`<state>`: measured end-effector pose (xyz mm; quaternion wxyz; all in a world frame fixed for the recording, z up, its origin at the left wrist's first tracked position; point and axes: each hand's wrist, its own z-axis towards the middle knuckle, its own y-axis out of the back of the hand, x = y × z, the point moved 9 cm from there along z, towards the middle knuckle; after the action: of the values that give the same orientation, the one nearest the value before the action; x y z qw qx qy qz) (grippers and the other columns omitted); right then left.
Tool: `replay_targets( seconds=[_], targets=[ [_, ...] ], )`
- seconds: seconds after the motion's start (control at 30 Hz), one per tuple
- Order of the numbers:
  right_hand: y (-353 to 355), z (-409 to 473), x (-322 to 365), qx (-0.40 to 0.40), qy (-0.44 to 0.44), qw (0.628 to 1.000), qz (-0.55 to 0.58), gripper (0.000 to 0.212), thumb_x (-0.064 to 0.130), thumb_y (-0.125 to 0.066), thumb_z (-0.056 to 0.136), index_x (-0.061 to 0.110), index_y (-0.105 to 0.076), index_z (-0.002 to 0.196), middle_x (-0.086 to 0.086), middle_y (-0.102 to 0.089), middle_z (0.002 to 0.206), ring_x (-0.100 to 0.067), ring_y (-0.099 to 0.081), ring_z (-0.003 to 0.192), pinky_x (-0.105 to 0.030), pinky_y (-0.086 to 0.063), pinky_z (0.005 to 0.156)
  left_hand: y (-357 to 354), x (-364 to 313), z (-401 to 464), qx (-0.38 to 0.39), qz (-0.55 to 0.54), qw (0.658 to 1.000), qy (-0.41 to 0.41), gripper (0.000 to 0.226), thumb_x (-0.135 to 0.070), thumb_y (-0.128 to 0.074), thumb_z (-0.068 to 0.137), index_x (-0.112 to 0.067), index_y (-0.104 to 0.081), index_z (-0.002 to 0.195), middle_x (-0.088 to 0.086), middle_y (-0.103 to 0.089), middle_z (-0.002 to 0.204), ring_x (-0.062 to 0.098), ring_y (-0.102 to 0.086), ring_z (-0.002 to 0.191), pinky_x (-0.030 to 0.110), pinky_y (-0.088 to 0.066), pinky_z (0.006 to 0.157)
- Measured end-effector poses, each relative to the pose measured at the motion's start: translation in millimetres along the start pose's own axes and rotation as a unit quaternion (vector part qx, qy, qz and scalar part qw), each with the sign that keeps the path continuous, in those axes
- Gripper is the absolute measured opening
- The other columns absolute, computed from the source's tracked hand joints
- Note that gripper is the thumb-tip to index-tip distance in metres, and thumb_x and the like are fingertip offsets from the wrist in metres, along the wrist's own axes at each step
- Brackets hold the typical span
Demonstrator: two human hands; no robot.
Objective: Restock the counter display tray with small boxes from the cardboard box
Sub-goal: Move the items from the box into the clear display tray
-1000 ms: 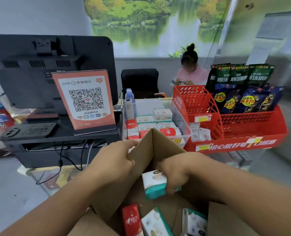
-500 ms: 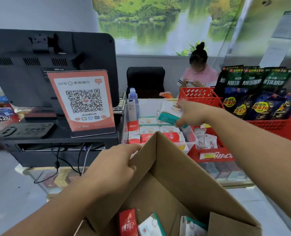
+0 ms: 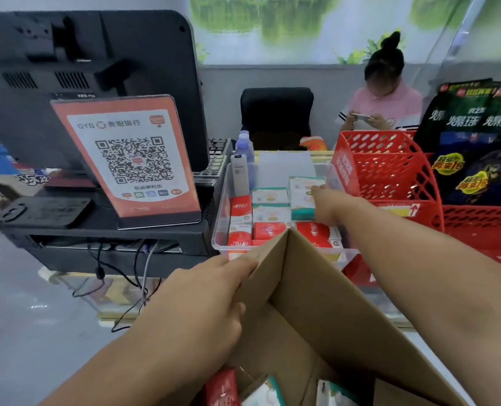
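Nearest me, my left hand (image 3: pixel 202 312) grips the upright flap of the cardboard box (image 3: pixel 325 326), fingers curled over its edge; a few small packs lie in the bottom. Further out, my right hand (image 3: pixel 326 205) reaches into the clear display tray (image 3: pixel 221 212) and holds a white-and-teal box (image 3: pixel 303 197) on edge among the red and white packs, though I cannot tell how firmly the fingers close on it. If I let go while it stands tilted, I judge it could topple onto its neighbours. My forearm passes just beside the red basket (image 3: pixel 389 171) and could knock it.
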<state>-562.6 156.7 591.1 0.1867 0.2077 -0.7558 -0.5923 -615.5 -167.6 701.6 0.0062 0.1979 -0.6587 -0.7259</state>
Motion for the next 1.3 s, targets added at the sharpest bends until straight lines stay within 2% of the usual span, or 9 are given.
replay_targets(
  seconds=[0.17, 0.3, 0.43, 0.6, 0.8, 0.9, 0.97, 1.1, 1.3],
  targets=[
    [-8.4, 7.2, 1.5, -0.053, 0.005, 0.998, -0.044, 0.042, 0.018, -0.051, 0.096, 0.020, -0.050, 0.138, -0.009, -0.051, 0.136, -0.029, -0.057, 0.116, -0.043, -0.054, 0.087, -2.5, 0.8, -0.8, 0.004, -0.002, 1.000, 0.011, 0.053, -0.035, -0.052, 0.087, -0.052, -0.030, 0.132, -0.019, -0.050, 0.112, 0.012, -0.056, 0.107, 0.036, -0.045, 0.089],
    [6.1, -10.3, 11.3, -0.107, 0.001, 0.992, -0.064, 0.040, 0.018, -0.055, 0.094, 0.020, -0.051, 0.134, -0.008, -0.050, 0.131, -0.030, -0.055, 0.116, -0.043, -0.050, 0.079, -1.5, -0.2, -0.7, 0.006, -0.007, 1.000, 0.006, 0.050, -0.033, -0.053, 0.088, -0.050, -0.034, 0.131, -0.019, -0.051, 0.111, 0.009, -0.054, 0.107, 0.033, -0.043, 0.088],
    [53.5, -60.7, 32.0, -0.211, 0.038, 0.977, 0.010, 0.024, 0.028, -0.047, 0.095, 0.017, -0.058, 0.114, -0.003, -0.053, 0.101, -0.025, -0.057, 0.082, -0.035, -0.040, 0.065, -2.3, 1.3, -2.7, 0.014, -0.019, 1.000, 0.006, 0.060, -0.031, -0.055, 0.087, -0.055, -0.030, 0.136, -0.023, -0.052, 0.119, 0.009, -0.054, 0.112, 0.031, -0.042, 0.090],
    [86.7, -167.9, 49.1, -0.263, 0.118, 0.952, 0.107, 0.019, 0.037, -0.050, 0.088, 0.023, -0.061, 0.082, 0.011, -0.057, 0.071, -0.014, -0.051, 0.068, -0.029, -0.036, 0.057, 0.3, 0.4, -5.2, 0.013, -0.026, 0.999, -0.017, 0.062, -0.028, -0.057, 0.085, -0.053, -0.035, 0.136, -0.023, -0.053, 0.129, 0.008, -0.052, 0.118, 0.030, -0.043, 0.095],
    [-7.8, -270.6, 98.2, -0.027, 0.296, 0.955, 0.007, 0.027, 0.047, -0.051, 0.091, 0.026, -0.051, 0.073, 0.009, -0.048, 0.065, -0.012, -0.047, 0.066, -0.031, -0.044, 0.064, 4.6, -7.7, -12.7, 0.004, -0.023, 0.998, -0.050, 0.060, -0.029, -0.056, 0.083, -0.050, -0.038, 0.136, -0.018, -0.058, 0.124, 0.013, -0.056, 0.114, 0.033, -0.046, 0.093],
    [-89.4, -277.8, 107.1, 0.129, 0.270, 0.953, -0.041, 0.044, 0.057, -0.055, 0.091, 0.016, -0.061, 0.105, -0.006, -0.063, 0.089, -0.027, -0.056, 0.080, -0.031, -0.043, 0.069, 5.3, -10.3, -17.1, 0.008, -0.023, 0.998, -0.059, 0.060, -0.029, -0.055, 0.084, -0.049, -0.036, 0.137, -0.017, -0.057, 0.122, 0.014, -0.057, 0.111, 0.033, -0.045, 0.091],
    [-133.7, -279.2, 109.0, 0.210, 0.243, 0.947, -0.035, 0.068, 0.067, -0.055, 0.087, 0.015, -0.049, 0.131, -0.012, -0.064, 0.115, -0.032, -0.060, 0.103, -0.034, -0.043, 0.076, 6.7, -11.4, -20.6, 0.005, -0.027, 0.998, -0.065, 0.059, -0.029, -0.055, 0.085, -0.049, -0.036, 0.138, -0.018, -0.057, 0.122, 0.014, -0.057, 0.110, 0.032, -0.045, 0.090],
    [-171.6, -279.6, 118.3, 0.245, 0.193, 0.950, -0.033, 0.096, 0.076, -0.053, 0.082, 0.020, -0.016, 0.152, -0.012, -0.060, 0.128, -0.035, -0.057, 0.116, -0.039, -0.039, 0.083, 8.7, -8.8, -25.3, 0.000, -0.028, 0.997, -0.069, 0.058, -0.028, -0.055, 0.086, -0.048, -0.038, 0.137, -0.017, -0.057, 0.126, 0.014, -0.057, 0.111, 0.034, -0.046, 0.093],
    [-167.1, -274.5, 136.1, 0.203, 0.189, 0.960, -0.048, 0.103, 0.068, -0.059, 0.083, 0.009, -0.011, 0.154, -0.016, -0.061, 0.128, -0.038, -0.059, 0.115, -0.042, -0.045, 0.089, 10.6, 0.6, -34.2, -0.001, -0.024, 0.997, -0.071, 0.057, -0.028, -0.055, 0.085, -0.047, -0.039, 0.136, -0.014, -0.057, 0.126, 0.018, -0.057, 0.113, 0.038, -0.047, 0.095]
  ],
)
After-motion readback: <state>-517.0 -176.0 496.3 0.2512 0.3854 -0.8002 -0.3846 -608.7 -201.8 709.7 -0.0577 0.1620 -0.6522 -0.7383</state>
